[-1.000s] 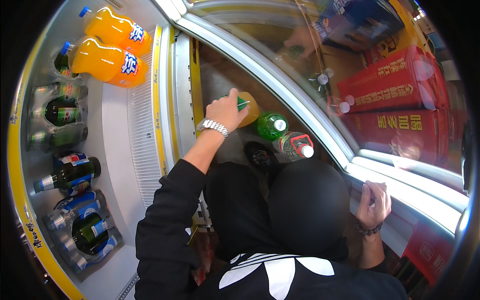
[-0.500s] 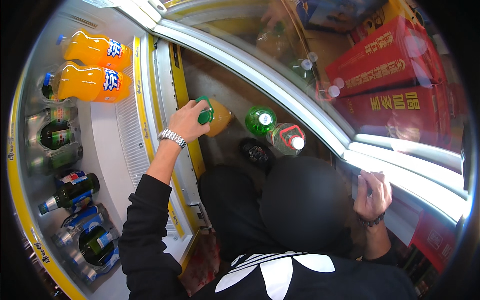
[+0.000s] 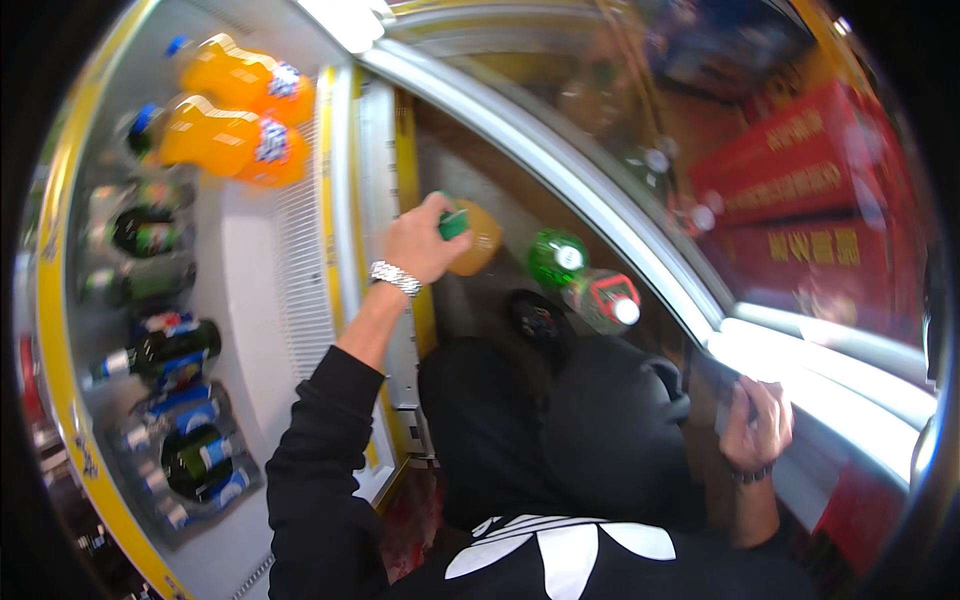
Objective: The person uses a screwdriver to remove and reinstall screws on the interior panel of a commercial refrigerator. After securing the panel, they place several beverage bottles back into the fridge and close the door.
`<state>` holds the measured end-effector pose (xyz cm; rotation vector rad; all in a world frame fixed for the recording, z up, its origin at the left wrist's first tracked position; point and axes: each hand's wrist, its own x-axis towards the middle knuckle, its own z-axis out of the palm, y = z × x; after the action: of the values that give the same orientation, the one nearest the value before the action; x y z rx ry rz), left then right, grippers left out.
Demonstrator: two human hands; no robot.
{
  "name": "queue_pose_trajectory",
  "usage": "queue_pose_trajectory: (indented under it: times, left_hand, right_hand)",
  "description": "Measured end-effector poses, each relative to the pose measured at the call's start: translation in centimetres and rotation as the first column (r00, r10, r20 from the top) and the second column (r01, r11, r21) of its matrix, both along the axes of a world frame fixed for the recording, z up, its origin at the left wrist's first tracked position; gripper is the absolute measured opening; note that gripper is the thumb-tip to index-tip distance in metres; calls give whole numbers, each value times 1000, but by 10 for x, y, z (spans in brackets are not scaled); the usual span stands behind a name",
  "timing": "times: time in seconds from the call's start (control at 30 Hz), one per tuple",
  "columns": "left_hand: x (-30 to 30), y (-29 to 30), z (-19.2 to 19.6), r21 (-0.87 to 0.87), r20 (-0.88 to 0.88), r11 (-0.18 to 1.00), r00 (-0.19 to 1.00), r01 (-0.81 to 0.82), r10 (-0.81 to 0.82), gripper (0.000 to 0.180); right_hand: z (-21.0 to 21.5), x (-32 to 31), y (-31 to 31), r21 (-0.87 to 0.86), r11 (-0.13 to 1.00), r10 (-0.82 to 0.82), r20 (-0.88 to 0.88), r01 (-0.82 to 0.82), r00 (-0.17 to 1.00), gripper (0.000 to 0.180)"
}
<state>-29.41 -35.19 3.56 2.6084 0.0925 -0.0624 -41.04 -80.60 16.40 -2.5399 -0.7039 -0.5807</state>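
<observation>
My left hand [image 3: 420, 243], with a silver watch at the wrist, grips the green-capped top of an orange drink bottle [image 3: 476, 237] beside the yellow frame of an open cooler. Two more bottles stand on the floor to its right: a green one [image 3: 556, 258] and a clear one with a red label [image 3: 606, 300]. My right hand [image 3: 757, 420] is closed on the edge of the glass cooler door [image 3: 620, 200], low at the right.
Cooler shelves [image 3: 250, 290] at the left hold two large orange bottles [image 3: 225, 110], and dark and green bottles [image 3: 160, 350] below. Red cartons [image 3: 800, 210] show through the glass at the right. My dark-clothed knees and a black shoe fill the middle.
My left hand has carried the orange bottle leftward from the floor group, closer to the cooler's frame. The right hand stays on the door edge.
</observation>
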Motion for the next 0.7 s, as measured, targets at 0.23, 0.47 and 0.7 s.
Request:
queue_pose_trajectory:
  times: [0.23, 0.47, 0.7]
  left_hand:
    - [-20, 25, 116, -296, 263, 931, 918, -215, 296, 30]
    - [-38, 66, 226, -229, 594, 899, 678, -374, 434, 31]
    - [-39, 113, 248, 33, 679, 800, 601, -599, 421, 46]
  right_hand:
    - [0, 1, 4, -21, 999, 26, -7, -27, 1000, 19]
    - [3, 0, 6, -69, 997, 27, 5, -27, 1000, 19]
    - [1, -2, 5, -86, 996, 10, 13, -9, 1000, 17]
